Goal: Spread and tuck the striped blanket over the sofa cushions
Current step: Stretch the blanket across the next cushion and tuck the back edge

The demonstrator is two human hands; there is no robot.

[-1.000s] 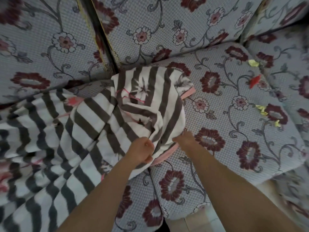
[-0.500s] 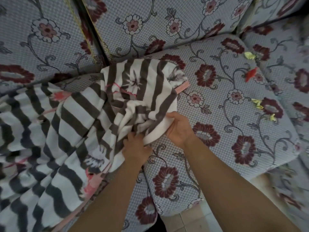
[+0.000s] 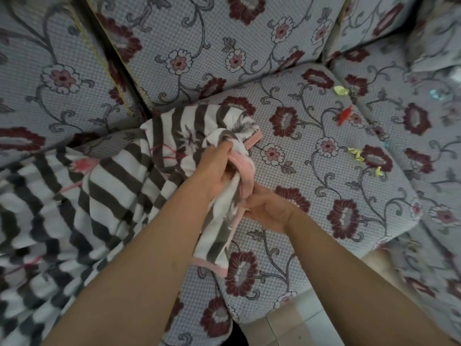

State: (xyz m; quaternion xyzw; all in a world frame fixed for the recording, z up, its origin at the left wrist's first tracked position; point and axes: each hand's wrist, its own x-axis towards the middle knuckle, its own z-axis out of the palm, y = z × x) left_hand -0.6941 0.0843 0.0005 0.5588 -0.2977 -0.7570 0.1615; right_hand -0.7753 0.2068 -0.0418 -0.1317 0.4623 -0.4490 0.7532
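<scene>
Both your left hand [image 3: 214, 171] and right hand [image 3: 267, 208] clutch the bunched grey-and-white striped, pink-edged fleece blanket [image 3: 119, 181]; yank rightward and you'll probably drag the spread part off the floral sofa cushions [image 3: 324, 171].

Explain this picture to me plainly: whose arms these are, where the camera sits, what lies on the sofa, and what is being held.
No machine here: a person wears a camera on the head, looking down at their own bare arms. The left hand grips a bunched end of the striped blanket, with its pink edging. The right hand holds the same bunch just below. The rest of the blanket lies spread to the left. The flowered seat cushion on the right is uncovered, with small yellow and red scraps lying on it.
</scene>
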